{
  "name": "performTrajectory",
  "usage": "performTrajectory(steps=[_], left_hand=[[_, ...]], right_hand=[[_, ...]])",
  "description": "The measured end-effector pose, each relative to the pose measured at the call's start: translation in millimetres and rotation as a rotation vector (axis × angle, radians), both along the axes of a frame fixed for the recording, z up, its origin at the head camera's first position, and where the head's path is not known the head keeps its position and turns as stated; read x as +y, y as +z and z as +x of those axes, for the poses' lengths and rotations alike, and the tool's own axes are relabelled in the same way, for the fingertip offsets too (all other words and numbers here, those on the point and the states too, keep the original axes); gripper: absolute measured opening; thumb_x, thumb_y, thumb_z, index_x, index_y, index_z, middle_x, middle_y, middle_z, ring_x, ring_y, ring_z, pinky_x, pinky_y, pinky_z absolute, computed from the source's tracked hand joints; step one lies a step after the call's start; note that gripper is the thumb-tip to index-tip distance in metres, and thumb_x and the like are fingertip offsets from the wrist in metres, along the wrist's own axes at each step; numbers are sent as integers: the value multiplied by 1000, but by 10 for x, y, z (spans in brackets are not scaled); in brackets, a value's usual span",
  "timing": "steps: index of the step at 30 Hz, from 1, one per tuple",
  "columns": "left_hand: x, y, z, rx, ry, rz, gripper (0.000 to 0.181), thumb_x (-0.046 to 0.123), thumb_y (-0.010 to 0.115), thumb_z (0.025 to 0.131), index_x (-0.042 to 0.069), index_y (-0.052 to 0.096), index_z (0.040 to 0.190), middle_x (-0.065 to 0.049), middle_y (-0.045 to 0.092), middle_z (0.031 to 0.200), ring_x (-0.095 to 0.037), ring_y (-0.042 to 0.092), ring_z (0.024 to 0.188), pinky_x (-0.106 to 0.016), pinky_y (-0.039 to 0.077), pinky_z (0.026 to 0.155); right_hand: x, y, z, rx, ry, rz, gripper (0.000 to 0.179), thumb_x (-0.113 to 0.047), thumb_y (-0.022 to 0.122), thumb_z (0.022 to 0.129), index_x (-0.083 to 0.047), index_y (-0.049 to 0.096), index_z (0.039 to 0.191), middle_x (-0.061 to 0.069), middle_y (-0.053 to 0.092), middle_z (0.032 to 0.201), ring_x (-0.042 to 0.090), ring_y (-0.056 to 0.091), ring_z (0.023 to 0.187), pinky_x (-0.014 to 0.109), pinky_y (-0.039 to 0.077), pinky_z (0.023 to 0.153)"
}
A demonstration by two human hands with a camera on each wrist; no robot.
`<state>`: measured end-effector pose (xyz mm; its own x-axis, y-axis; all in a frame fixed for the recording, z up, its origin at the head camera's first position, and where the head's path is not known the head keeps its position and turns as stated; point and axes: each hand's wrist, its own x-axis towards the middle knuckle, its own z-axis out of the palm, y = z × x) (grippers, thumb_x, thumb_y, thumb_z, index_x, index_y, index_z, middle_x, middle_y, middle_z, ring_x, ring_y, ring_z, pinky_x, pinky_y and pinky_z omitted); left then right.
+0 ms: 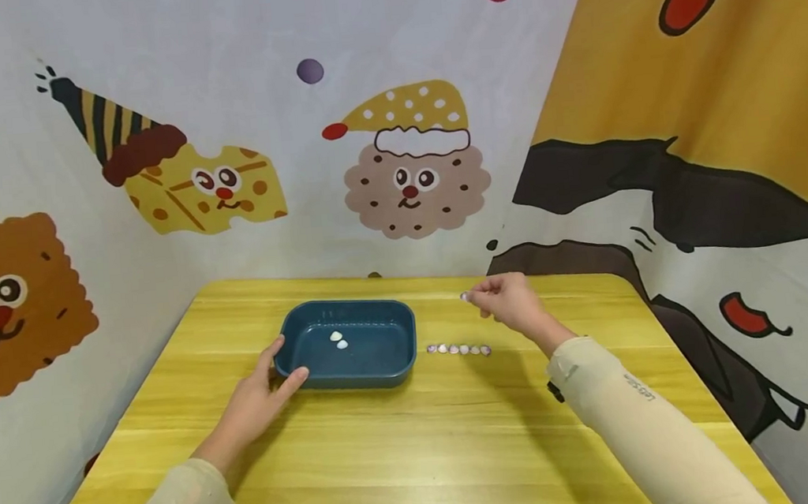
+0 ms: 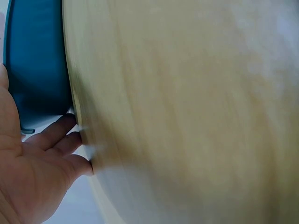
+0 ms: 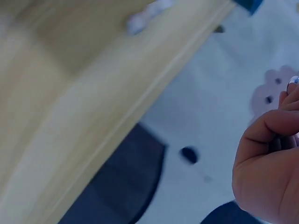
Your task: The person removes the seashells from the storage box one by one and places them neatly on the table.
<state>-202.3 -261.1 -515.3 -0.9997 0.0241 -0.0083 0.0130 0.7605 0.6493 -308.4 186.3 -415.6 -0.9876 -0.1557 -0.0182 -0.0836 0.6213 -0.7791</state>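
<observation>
My left hand (image 1: 255, 402) spreads around the near left corner of a dark blue tray (image 1: 360, 381). Its fingers look fairly straight, and the thumb lies along the near wall; the left wrist view shows several fingertips down by the tray's base. Two small whitish shell-like pieces (image 1: 336, 336) lie on the tray floor. Above the table, right of the tray, my right hand (image 1: 511, 299) pinches one small shell-like piece (image 1: 464, 297) between thumb and finger. Below that hand runs a straight row of several small white and purple shell-like pieces (image 1: 454, 349).
The yellow wood-grain table (image 1: 406, 457) carries the tray and the row. A printed cartoon curtain (image 1: 318, 243) rises right behind the table's far edge, and a second one (image 1: 613, 188) stands along the right side.
</observation>
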Motion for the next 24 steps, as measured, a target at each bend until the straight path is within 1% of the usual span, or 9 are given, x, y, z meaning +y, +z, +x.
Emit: performTrajectory(steps=[2, 4, 6, 9, 12, 14, 16, 20, 24], left_hand=[[8, 4, -3, -3, -1, -2, 94, 71, 51, 104, 22, 10, 174, -38, 56, 150, -54, 63, 131, -68, 51, 107], [13, 12, -1, -2, -2, -1, 95, 71, 51, 104, 22, 10, 174, -38, 56, 150, -54, 64, 130, -68, 52, 107], [13, 15, 2, 2, -3, 1, 95, 70, 52, 104, 21, 11, 174, -38, 57, 150, -53, 65, 128, -67, 53, 106], [11, 10, 8, 8, -1, 1, 94, 69, 52, 104, 22, 11, 174, -37, 58, 149, -50, 68, 124, -66, 54, 104], [6, -1, 11, 6, 0, -2, 94, 70, 52, 104, 22, 10, 174, -37, 57, 149, -49, 69, 123, -65, 55, 103], [6, -6, 11, 4, 1, -3, 94, 70, 52, 104, 23, 10, 174, -38, 57, 150, -49, 68, 123, -65, 55, 103], [5, -11, 9, 2, 3, -5, 95, 70, 52, 104, 23, 10, 174, -38, 56, 150, -50, 68, 123, -65, 55, 103], [4, -17, 5, 2, 4, -9, 94, 70, 51, 104, 23, 10, 174, -38, 56, 150, -52, 66, 126, -67, 53, 104], [2, -23, -1, -2, 2, -8, 95, 71, 51, 104, 24, 9, 174, -38, 55, 151, -54, 64, 128, -68, 52, 105]], right_hand=[[198, -61, 19, -27, -11, 4, 30, -39, 76, 100, -9, 79, 103, 12, 76, 85, 24, 67, 79, 33, 59, 71], [362, -133, 45, -49, -9, 31, 32, -41, 76, 100, -9, 79, 104, 11, 75, 83, 23, 65, 78, 31, 57, 70], [484, -209, 76, -71, -12, 71, 34, -43, 75, 100, -10, 79, 106, 10, 74, 83, 21, 63, 76, 30, 55, 67], [607, -334, 114, -94, -15, 127, 36, -43, 74, 101, -9, 80, 109, 12, 74, 84, 19, 60, 71, 29, 49, 60], [675, -481, 137, -109, -22, 165, 33, -39, 75, 101, -7, 80, 108, 16, 74, 81, 17, 55, 63, 29, 42, 55], [704, -583, 141, -113, -17, 177, 30, -35, 74, 101, -6, 81, 105, 15, 73, 76, 15, 51, 58, 28, 40, 53], [721, -680, 139, -117, -17, 180, 26, -32, 75, 101, -7, 81, 100, 12, 71, 71, 13, 49, 56, 27, 41, 53], [742, -832, 127, -124, -9, 183, 21, -30, 76, 99, -9, 80, 94, 2, 69, 67, 13, 54, 56, 27, 45, 53], [739, -925, 109, -117, 9, 197, 22, -30, 77, 99, -11, 79, 90, 0, 70, 67, 13, 59, 57, 27, 48, 53]])
